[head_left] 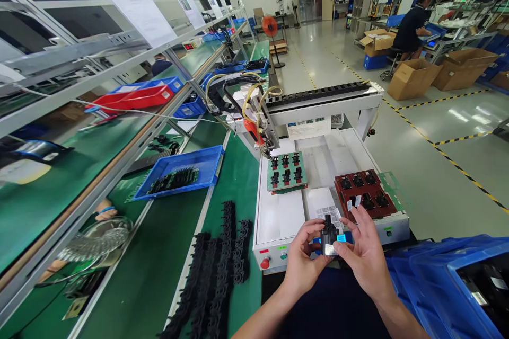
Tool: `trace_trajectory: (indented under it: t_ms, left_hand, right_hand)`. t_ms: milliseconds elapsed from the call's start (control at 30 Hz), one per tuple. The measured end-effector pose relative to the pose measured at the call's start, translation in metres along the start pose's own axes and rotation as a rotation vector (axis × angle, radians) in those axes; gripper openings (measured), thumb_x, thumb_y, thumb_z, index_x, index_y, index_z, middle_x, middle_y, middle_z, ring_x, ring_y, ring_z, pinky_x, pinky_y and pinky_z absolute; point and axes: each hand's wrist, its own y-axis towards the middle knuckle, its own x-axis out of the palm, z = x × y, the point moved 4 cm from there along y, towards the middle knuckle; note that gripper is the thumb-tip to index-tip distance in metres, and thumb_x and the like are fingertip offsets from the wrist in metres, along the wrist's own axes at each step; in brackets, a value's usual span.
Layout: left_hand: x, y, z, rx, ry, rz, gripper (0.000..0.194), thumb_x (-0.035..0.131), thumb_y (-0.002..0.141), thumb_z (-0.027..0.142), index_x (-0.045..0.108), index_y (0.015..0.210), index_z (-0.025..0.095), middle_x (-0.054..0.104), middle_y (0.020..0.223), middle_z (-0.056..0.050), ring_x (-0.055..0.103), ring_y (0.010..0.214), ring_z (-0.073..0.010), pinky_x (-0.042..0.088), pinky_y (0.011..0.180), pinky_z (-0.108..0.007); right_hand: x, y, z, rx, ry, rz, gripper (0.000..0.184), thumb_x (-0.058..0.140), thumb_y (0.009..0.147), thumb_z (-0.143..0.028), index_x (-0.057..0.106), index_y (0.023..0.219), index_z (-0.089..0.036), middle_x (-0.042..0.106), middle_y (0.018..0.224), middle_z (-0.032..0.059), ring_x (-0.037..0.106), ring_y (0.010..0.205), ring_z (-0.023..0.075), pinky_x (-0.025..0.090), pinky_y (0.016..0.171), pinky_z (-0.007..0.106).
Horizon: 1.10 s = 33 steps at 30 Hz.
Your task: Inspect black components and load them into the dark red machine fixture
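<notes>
My left hand (303, 254) and my right hand (363, 251) meet in front of the white machine. Both pinch a small black part (329, 235) with a shiny metal face. The right fingers also touch a small blue tag (341, 238) at its side. Just beyond the hands a red fixture tray (365, 194) holds several black parts. A green fixture tray (287, 170) with more black parts sits under the machine's dispensing head (260, 124). A sheet of small labels (329, 213) lies on the machine bed.
Rows of black parts (217, 275) lie on the green bench at left. A blue bin (181, 172) stands behind them and a large blue crate (457, 286) at right. Another person (411, 26) works far off among cardboard boxes. A co-worker's hand (105, 209) shows under the shelf.
</notes>
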Motion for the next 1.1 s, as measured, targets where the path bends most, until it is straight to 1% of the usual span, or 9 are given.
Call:
trace_trajectory:
  t_ms: [200, 300, 400, 533, 633, 767, 833, 933, 1100]
  left_hand:
    - [0.002, 0.002, 0.001, 0.017, 0.0, -0.019, 0.047, 0.089, 0.076, 0.02, 0.067, 0.117, 0.025, 0.055, 0.143, -0.011, 0.067, 0.12, -0.0282, 0.061, 0.087, -0.034]
    - [0.002, 0.003, 0.004, -0.001, -0.016, -0.015, 0.05, 0.092, 0.074, 0.021, 0.066, 0.117, 0.025, 0.056, 0.141, -0.012, 0.069, 0.116, -0.0279, 0.062, 0.085, -0.034]
    - [0.004, 0.003, 0.003, 0.002, -0.047, -0.041, 0.052, 0.092, 0.072, 0.018, 0.066, 0.117, 0.025, 0.057, 0.14, -0.012, 0.07, 0.113, -0.0285, 0.063, 0.082, -0.034]
    - [0.006, 0.004, -0.006, 0.146, 0.132, -0.054, 0.04, 0.079, 0.078, 0.009, 0.072, 0.114, 0.026, 0.061, 0.137, -0.012, 0.068, 0.119, -0.0301, 0.063, 0.082, -0.036]
    - [0.008, 0.007, -0.017, 0.183, 0.228, -0.056, 0.041, 0.075, 0.076, 0.005, 0.075, 0.111, 0.026, 0.063, 0.134, -0.012, 0.063, 0.126, -0.0309, 0.061, 0.084, -0.035]
    - [-0.001, 0.016, -0.033, -0.064, -0.039, -0.065, 0.054, 0.086, 0.07, 0.011, 0.067, 0.118, 0.029, 0.062, 0.129, -0.007, 0.066, 0.109, -0.0238, 0.057, 0.074, -0.027]
    - [-0.01, 0.017, -0.038, -0.166, -0.193, -0.069, 0.068, 0.093, 0.066, 0.016, 0.063, 0.124, 0.031, 0.061, 0.125, -0.005, 0.065, 0.106, -0.0225, 0.057, 0.076, -0.028]
    - [-0.022, 0.015, -0.046, -0.289, -0.342, -0.115, 0.083, 0.1, 0.059, 0.024, 0.062, 0.132, 0.03, 0.062, 0.126, -0.008, 0.062, 0.117, -0.0284, 0.058, 0.09, -0.037]
    - [-0.02, 0.012, -0.067, -0.425, -0.529, -0.116, 0.041, 0.096, 0.07, 0.041, 0.068, 0.093, 0.021, 0.066, 0.115, -0.008, 0.068, 0.11, -0.0283, 0.059, 0.074, -0.03]
  right_hand:
    - [0.002, -0.006, -0.005, -0.065, -0.071, 0.042, 0.087, 0.082, 0.087, -0.033, 0.033, 0.159, -0.041, 0.03, 0.171, 0.008, 0.049, 0.145, 0.0331, 0.068, 0.079, 0.033]
    - [-0.002, -0.011, -0.006, -0.287, -0.23, 0.089, 0.084, 0.078, 0.09, -0.025, 0.033, 0.159, -0.04, 0.026, 0.172, 0.009, 0.051, 0.143, 0.0332, 0.069, 0.081, 0.038]
    - [-0.006, -0.013, -0.002, -0.521, -0.434, 0.146, 0.086, 0.079, 0.088, -0.021, 0.034, 0.16, -0.036, 0.024, 0.172, 0.0117, 0.048, 0.144, 0.0371, 0.063, 0.098, 0.055]
    - [-0.001, -0.006, 0.016, -0.469, -0.54, 0.106, 0.097, 0.079, 0.083, -0.026, 0.026, 0.164, -0.026, 0.021, 0.172, 0.0163, 0.034, 0.153, 0.0438, 0.048, 0.113, 0.07]
    - [-0.002, 0.007, 0.032, -0.475, -0.584, 0.067, 0.095, 0.079, 0.082, -0.023, 0.029, 0.163, -0.029, 0.015, 0.174, 0.0132, 0.031, 0.155, 0.0431, 0.046, 0.117, 0.069]
    - [-0.048, 0.051, 0.064, -0.494, -0.466, 0.143, 0.079, 0.067, 0.096, -0.028, 0.026, 0.163, -0.034, 0.016, 0.173, 0.0136, 0.059, 0.133, 0.0312, 0.062, 0.103, 0.055]
    - [-0.082, 0.078, 0.078, -0.528, -0.583, 0.27, 0.071, 0.06, 0.1, -0.029, 0.028, 0.163, -0.032, 0.009, 0.174, 0.0141, 0.054, 0.139, 0.0326, 0.056, 0.111, 0.059]
    - [-0.119, 0.112, 0.091, -0.483, -0.72, 0.286, 0.065, 0.048, 0.104, -0.027, 0.027, 0.165, -0.032, 0.002, 0.176, 0.0133, 0.052, 0.142, 0.035, 0.051, 0.114, 0.063]
    - [-0.144, 0.131, 0.088, -0.428, -0.718, 0.225, 0.073, 0.058, 0.099, -0.032, 0.026, 0.166, -0.036, 0.009, 0.176, 0.0131, 0.061, 0.133, 0.0384, 0.062, 0.1, 0.062]
